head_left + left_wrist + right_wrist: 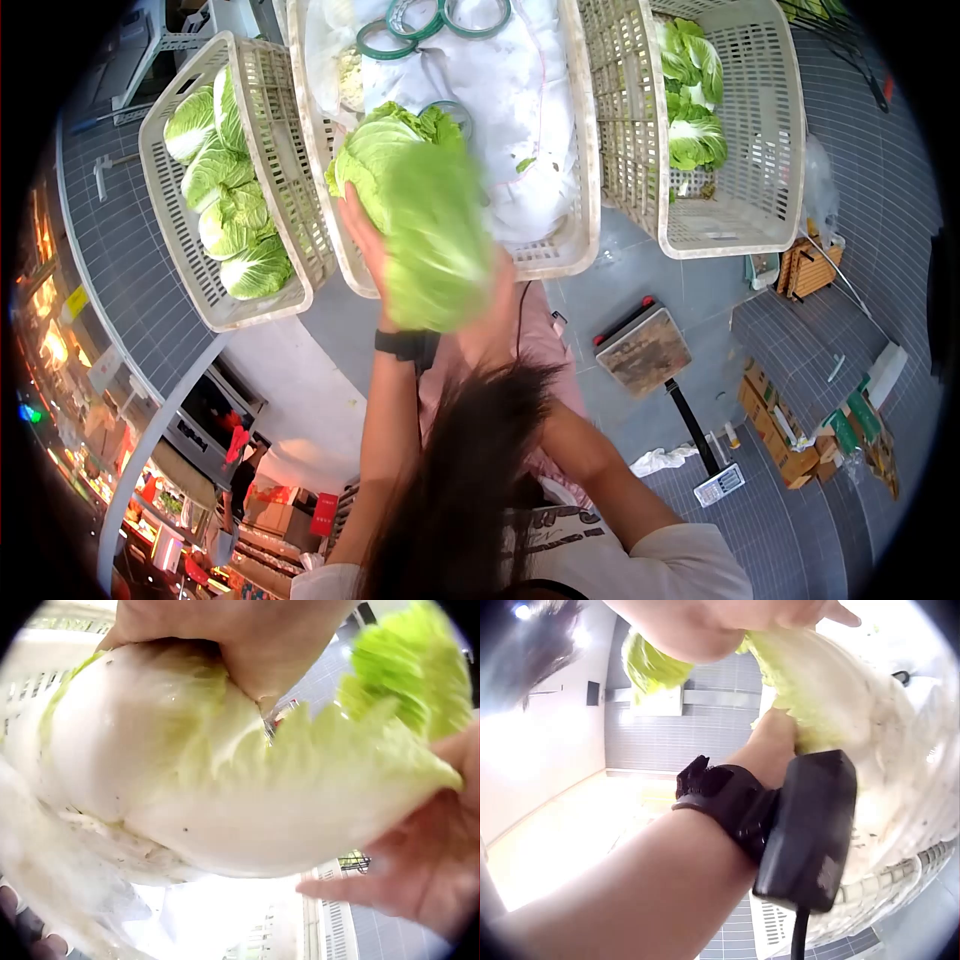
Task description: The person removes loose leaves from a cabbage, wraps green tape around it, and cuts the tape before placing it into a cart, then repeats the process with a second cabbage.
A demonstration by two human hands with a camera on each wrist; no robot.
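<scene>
A large Chinese cabbage (pixel 430 240), partly blurred, is held up over the near edge of the middle crate. My left hand (pixel 368 245) grips its left side; in the left wrist view, that hand (pixel 232 634) lies over the pale base (pixel 112 727). On the cabbage's other side is my right hand (pixel 492 310), blurred. Its fingers look straight and spread in the left wrist view, where the right hand (pixel 431 859) touches a leaf edge near the thumb. From the right wrist camera, the right hand (pixel 712 626) is at the top, beside the cabbage (pixel 840 690).
The middle crate (pixel 590 150) holds white plastic and green tape rolls (pixel 478 30). Cabbages (pixel 215 180) lie in the left crate (pixel 150 165), others (pixel 695 135) in the right crate (pixel 797 150). A scale (pixel 645 350) and cardboard boxes (pixel 775 425) are on the floor at right.
</scene>
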